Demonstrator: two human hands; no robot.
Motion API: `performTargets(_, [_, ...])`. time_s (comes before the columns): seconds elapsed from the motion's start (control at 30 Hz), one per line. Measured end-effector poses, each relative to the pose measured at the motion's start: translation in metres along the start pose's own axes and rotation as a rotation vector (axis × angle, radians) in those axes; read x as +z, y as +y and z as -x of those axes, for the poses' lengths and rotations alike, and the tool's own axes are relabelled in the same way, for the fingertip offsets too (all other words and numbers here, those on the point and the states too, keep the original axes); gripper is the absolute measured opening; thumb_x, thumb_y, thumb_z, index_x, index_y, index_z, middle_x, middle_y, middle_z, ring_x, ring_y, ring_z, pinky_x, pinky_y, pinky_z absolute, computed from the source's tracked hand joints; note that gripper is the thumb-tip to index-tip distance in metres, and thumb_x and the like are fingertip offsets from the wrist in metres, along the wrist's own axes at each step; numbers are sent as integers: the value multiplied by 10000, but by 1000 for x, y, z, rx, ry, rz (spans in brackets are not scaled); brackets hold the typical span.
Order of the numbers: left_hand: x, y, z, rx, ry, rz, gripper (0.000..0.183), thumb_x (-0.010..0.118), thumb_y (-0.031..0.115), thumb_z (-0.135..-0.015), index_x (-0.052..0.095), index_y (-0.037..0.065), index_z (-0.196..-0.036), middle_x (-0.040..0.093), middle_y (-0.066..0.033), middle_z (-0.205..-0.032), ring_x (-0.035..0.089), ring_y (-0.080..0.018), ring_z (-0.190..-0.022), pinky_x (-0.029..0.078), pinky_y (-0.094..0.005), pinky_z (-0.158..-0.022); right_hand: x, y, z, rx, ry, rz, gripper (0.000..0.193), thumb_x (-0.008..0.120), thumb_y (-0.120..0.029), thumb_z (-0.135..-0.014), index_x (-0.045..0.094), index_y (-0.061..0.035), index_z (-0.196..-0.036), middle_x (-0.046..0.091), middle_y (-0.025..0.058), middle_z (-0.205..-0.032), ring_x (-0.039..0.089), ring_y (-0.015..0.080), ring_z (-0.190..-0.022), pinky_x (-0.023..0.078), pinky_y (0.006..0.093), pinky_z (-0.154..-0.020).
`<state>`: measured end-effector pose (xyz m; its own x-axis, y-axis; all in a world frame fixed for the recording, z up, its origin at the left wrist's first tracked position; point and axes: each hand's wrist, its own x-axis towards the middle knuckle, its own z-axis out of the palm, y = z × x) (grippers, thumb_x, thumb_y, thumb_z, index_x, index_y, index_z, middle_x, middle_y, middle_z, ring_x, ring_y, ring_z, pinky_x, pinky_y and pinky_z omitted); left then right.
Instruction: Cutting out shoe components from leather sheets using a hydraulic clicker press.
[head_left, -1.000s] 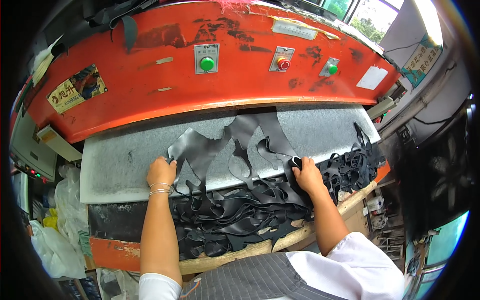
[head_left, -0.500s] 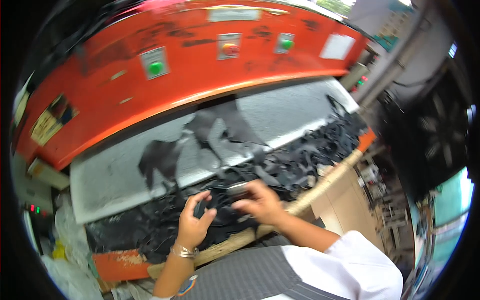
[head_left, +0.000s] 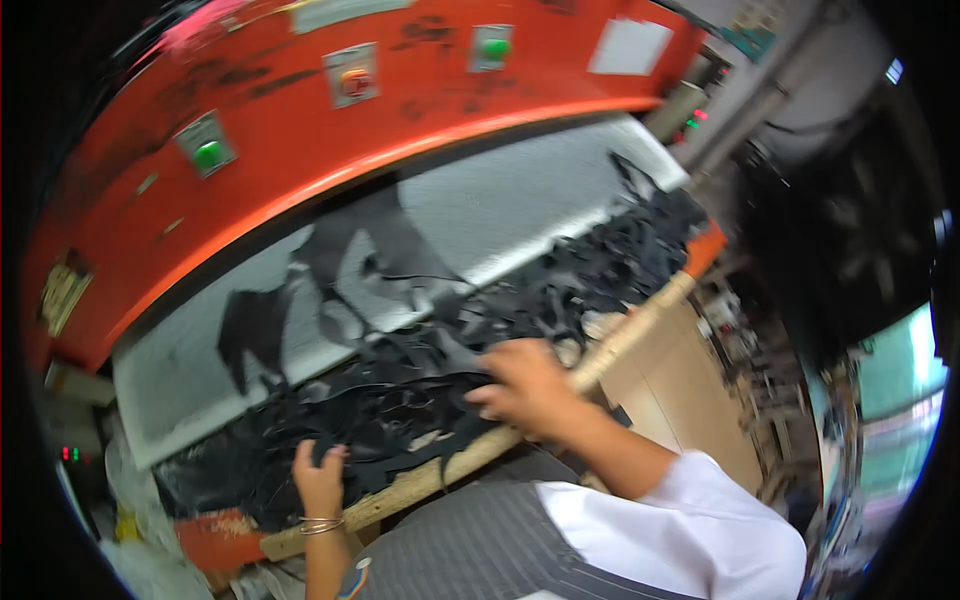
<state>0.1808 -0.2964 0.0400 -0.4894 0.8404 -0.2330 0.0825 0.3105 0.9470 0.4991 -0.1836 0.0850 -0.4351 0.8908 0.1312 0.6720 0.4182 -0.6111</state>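
Note:
My left hand, with a bracelet at its wrist, is low over the near left part of the black scraps. Its thumb and finger stand apart, and only dark material shows between them. To the right, my right hand is curled above the heap of black leather-like scraps, near the wooden rail. What its fingers close around is dark and blurred. Behind the hands, cut black sheet pieces and a larger sheet with cut-outs lie across the pale machine bed.
The orange machine beam spans the back, with green buttons and a red button. A worn wooden rail edges the near side. A black fan stands at right; clear plastic bags lie at lower left.
My hands have moved apart, the left one down and leftward. The silvery metal object by my right fingers no longer shows. The whole view has shifted, with the machine further left.

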Motion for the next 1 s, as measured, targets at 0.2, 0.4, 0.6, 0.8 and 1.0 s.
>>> performTargets(0.2, [14,-2,22,-32,-260,31,78,573,-16,-845,540,-28,-916,690,-124,-866,669,-160,-783,553,-302,-726,-46,57,64,447,-14,356,485,822,-319,-664,682,12,-989,491,311,-1262,510,445,-1127,426,474,-968])
performTargets(0.4, [9,-11,31,13,-239,-175,202,655,73,-846,524,22,-991,631,-47,-807,613,-109,-727,505,-266,-675,-117,51,62,475,-166,301,368,841,-223,-649,678,47,-838,572,262,-1246,561,411,-1122,453,417,-954])
performTargets(0.6, [-23,0,30,-78,-383,311,153,641,94,-889,631,0,-1009,638,-41,-807,594,-82,-677,493,-220,-633,-221,-20,49,307,-66,626,329,749,83,-461,668,63,-779,461,200,-1395,554,360,-1169,468,387,-969])
performTargets(0.8, [-29,41,-58,586,-61,-210,151,678,97,-831,609,42,-954,637,-174,-1081,601,-306,-1038,466,-412,-881,-140,-38,-67,-329,-6,255,277,804,-69,-617,613,51,-778,437,261,-1411,482,393,-1280,424,405,-1020])
performTargets(1.0, [-22,0,-68,602,-137,-686,269,725,104,-712,586,67,-940,450,-224,-1399,371,-376,-1331,261,-510,-1105,80,-89,-221,-638,-412,-88,322,808,-242,-711,670,3,-869,490,176,-1394,602,336,-1110,494,377,-891])
